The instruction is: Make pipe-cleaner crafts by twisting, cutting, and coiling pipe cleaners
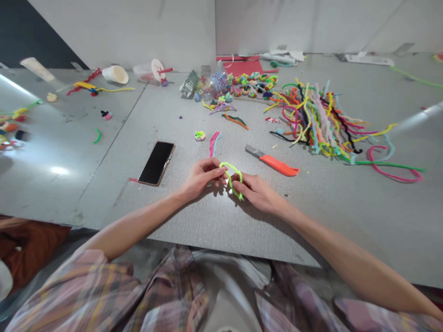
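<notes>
The person wears a loose, soft-looking plaid shirt point(176, 283), checked in dusty mauve, brown and pale grey with thin mustard-yellow lines. At six o'clock it falls open over a plain, light-grey top point(224, 286). The shirt's wide left sleeve point(79, 290), at eight o'clock, is creased and ends near the elbow; the right sleeve point(363, 316), toward four o'clock, repeats the checks. Both forearms are slim and uncovered, and the left hand point(202, 180) and right hand point(258, 191) are bare.

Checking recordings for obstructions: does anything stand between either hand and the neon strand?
Nothing visible does: the left hand and right hand both hold the neon strand. The orange cutter lies apart, beyond them.
</notes>
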Tool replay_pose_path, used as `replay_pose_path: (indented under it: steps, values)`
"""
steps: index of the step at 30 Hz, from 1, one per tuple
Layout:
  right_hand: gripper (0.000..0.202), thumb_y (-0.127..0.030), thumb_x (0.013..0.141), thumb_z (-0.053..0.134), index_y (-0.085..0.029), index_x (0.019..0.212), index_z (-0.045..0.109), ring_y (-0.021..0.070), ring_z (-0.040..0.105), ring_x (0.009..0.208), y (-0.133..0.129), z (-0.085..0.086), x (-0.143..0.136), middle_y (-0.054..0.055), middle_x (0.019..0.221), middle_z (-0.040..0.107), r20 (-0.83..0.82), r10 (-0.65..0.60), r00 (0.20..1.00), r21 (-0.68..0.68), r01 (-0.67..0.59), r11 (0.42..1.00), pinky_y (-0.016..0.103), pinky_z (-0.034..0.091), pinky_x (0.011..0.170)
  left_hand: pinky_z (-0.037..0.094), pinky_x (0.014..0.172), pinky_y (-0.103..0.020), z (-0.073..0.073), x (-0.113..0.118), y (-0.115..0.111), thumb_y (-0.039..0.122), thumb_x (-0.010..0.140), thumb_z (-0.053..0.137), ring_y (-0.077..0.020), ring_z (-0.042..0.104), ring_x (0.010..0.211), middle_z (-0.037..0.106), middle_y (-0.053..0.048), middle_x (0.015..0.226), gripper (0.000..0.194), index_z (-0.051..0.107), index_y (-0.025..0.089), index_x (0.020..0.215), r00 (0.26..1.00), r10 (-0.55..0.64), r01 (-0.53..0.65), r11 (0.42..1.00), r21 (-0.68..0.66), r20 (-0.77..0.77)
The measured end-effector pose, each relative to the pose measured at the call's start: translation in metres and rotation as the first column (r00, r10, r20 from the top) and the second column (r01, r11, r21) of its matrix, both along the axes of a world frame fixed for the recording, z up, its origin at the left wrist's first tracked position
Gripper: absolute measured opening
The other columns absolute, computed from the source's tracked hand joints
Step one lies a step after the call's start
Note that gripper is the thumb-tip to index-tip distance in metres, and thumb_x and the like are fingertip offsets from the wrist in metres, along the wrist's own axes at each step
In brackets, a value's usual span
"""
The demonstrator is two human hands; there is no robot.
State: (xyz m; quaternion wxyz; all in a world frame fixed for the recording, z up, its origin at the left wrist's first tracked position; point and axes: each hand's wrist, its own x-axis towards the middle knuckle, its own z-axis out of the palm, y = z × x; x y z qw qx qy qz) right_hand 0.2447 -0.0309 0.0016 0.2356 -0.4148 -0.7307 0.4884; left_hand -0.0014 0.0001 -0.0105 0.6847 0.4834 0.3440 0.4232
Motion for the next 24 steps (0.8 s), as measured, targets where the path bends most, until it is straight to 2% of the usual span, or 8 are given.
replay_pose_path:
  steps: [6, 9, 13, 18, 24]
  values:
    - [0.046, -0.058, 0.117, 0.052, -0.024, 0.088, 0.063, 0.0186, 0.056, 0.074, 0.0021, 0.0016, 0.0004, 0.002, 0.080, 0.066, 0.037, 0.066, 0.997, -0.003, -0.065, 0.998, 0.036, 0.042, 0.073, 0.058, 0.058, -0.019, 0.0007, -0.0018, 0.0041, 0.048, 0.091, 0.097, -0.0118, 0.077, 0.068, 0.082, -0.005, 0.082, 0.040, 0.073, 0.016, 0.089, 0.999, 0.031, -0.032, 0.999, 0.010, 0.044]
    - [0.045, -0.056, 0.118, 0.050, -0.024, 0.090, 0.064, 0.0180, 0.055, 0.073, 0.0028, 0.0021, 0.0007, 0.001, 0.081, 0.067, 0.045, 0.092, 0.995, 0.006, -0.092, 0.996, 0.036, 0.041, 0.074, 0.058, 0.058, -0.019, 0.0013, -0.0030, 0.0065, 0.048, 0.089, 0.099, -0.0114, 0.076, 0.066, 0.081, -0.004, 0.081, 0.041, 0.071, 0.017, 0.088, 0.997, 0.050, -0.050, 0.999, 0.011, 0.062]
    - [0.044, -0.053, 0.118, 0.048, -0.024, 0.089, 0.063, 0.0179, 0.053, 0.072, 0.0026, 0.0038, -0.0002, 0.001, 0.079, 0.064, 0.050, 0.074, 0.996, -0.003, -0.074, 0.997, 0.035, 0.040, 0.073, 0.058, 0.058, -0.020, 0.0028, -0.0026, 0.0055, 0.049, 0.088, 0.098, -0.0122, 0.076, 0.066, 0.081, -0.004, 0.080, 0.043, 0.070, 0.017, 0.088, 0.998, 0.039, -0.039, 0.999, 0.003, 0.039]
    - [0.047, -0.056, 0.116, 0.047, -0.025, 0.083, 0.059, 0.0191, 0.052, 0.072, 0.0029, 0.0052, -0.0017, 0.002, 0.076, 0.059, 0.039, 0.050, 0.998, -0.034, -0.048, 0.998, 0.036, 0.039, 0.070, 0.058, 0.058, -0.021, 0.0026, -0.0024, 0.0046, 0.050, 0.089, 0.098, -0.0122, 0.076, 0.066, 0.081, -0.004, 0.080, 0.042, 0.071, 0.017, 0.088, 0.998, 0.046, -0.047, 0.998, 0.031, 0.040]
    - [0.046, -0.054, 0.117, 0.048, -0.024, 0.089, 0.069, 0.0188, 0.054, 0.071, 0.0047, 0.0026, -0.0001, 0.002, 0.077, 0.062, 0.061, 0.057, 0.997, -0.025, -0.056, 0.998, 0.036, 0.039, 0.072, 0.057, 0.057, -0.020, 0.0027, -0.0030, 0.0057, 0.049, 0.087, 0.098, -0.0118, 0.076, 0.065, 0.081, -0.004, 0.081, 0.041, 0.073, 0.017, 0.088, 0.997, 0.072, -0.073, 0.997, 0.033, 0.040]
